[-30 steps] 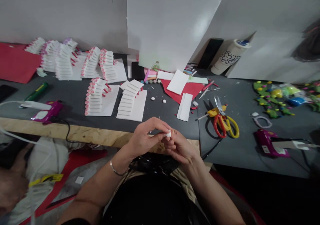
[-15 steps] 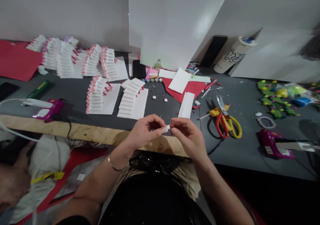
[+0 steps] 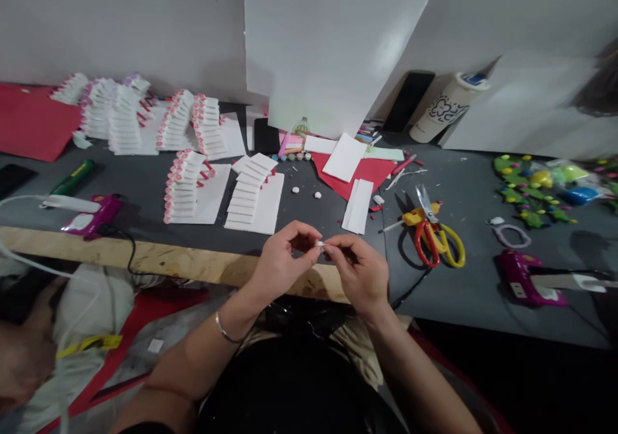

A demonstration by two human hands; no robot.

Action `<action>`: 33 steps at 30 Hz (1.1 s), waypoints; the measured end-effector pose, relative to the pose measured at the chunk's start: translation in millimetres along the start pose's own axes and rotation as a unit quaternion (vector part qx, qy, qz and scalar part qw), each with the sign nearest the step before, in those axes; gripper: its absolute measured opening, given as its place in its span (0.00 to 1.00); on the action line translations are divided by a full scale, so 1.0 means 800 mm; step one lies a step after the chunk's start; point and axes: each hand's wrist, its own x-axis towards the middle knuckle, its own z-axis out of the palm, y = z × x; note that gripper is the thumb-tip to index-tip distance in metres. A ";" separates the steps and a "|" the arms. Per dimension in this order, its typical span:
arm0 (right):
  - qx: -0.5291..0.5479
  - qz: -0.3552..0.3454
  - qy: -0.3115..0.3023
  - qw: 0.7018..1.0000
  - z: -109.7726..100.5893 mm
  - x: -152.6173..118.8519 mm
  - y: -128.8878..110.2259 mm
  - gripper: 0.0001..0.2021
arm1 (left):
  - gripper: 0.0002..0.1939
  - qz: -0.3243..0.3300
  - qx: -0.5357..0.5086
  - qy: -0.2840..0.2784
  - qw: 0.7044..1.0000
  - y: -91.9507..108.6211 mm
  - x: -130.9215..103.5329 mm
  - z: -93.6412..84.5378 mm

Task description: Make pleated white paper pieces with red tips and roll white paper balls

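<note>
Between my two hands, just above the table's front edge, is a small white lump [image 3: 319,244] that looks soft. My left hand [image 3: 282,260] pinches it between thumb and forefinger. The thumb and fingertips of my right hand [image 3: 361,268] close on its right side, and the fingers hide much of it. Beyond my hands two small white balls [image 3: 317,195] lie on the dark table. Past my left hand is a white card [image 3: 269,205] with a fanned row of white cut pieces [image 3: 241,202]. Narrow white strips [image 3: 356,207] lie beyond my right hand.
Scissors [image 3: 425,203] with red and yellow handles lie right of my hands. Purple boxes with cables sit at left [image 3: 94,216] and right [image 3: 528,279]. Several rows of pink-tipped white pieces [image 3: 182,186] stand at left. A tumbler [image 3: 444,109] leans at the back. A co-worker's arm [image 3: 29,350] shows lower left.
My right hand has moved in toward the left, and its fingertips now pinch the white lump. Less of the lump shows. The view has shifted slightly.
</note>
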 end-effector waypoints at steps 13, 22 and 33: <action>-0.033 -0.064 0.086 0.994 0.022 -0.007 0.010 0.07 | 0.04 -0.024 -0.043 0.074 0.996 -0.016 -0.001 0.012; 0.058 0.066 0.014 0.996 0.015 0.000 0.010 0.08 | 0.08 -0.057 -0.091 0.054 0.993 -0.016 -0.003 0.009; 0.053 0.033 -0.030 0.998 -0.003 0.010 0.003 0.06 | 0.10 -0.135 -0.160 0.056 0.976 -0.017 0.004 0.010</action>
